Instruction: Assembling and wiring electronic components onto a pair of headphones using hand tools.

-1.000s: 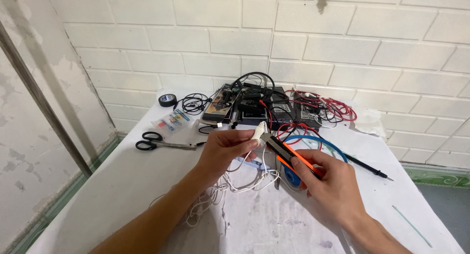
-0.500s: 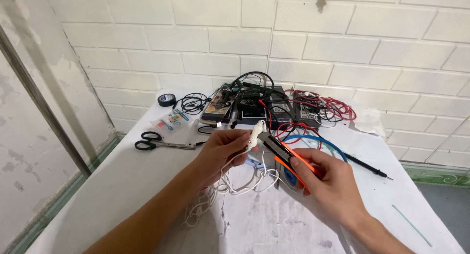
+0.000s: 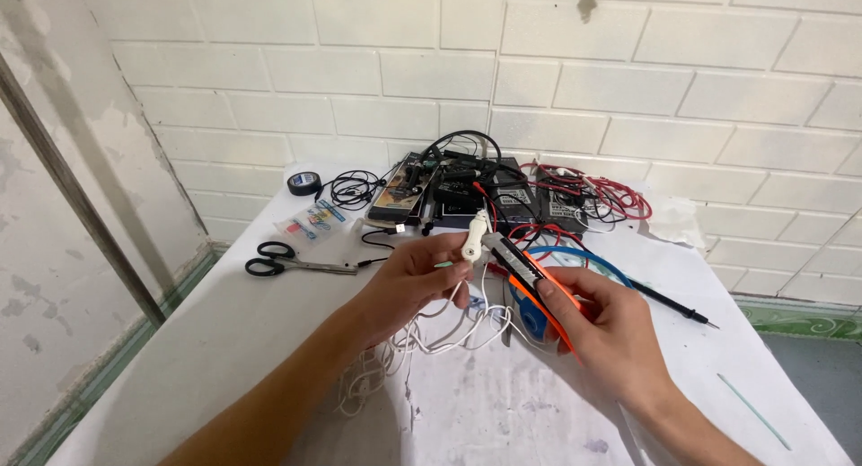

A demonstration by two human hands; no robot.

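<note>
Left hand grip pinches white cable connector upright; right hand grip holds orange-handled pliers, tips touching connector base, above tabletop.

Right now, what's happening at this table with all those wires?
A person holds a small white plug-like piece on a thin white cable in the left hand. The right hand grips orange-handled pliers, their tip at that piece. Black scissors, a roll of black tape and tangled red wires lie on the white table.
</note>
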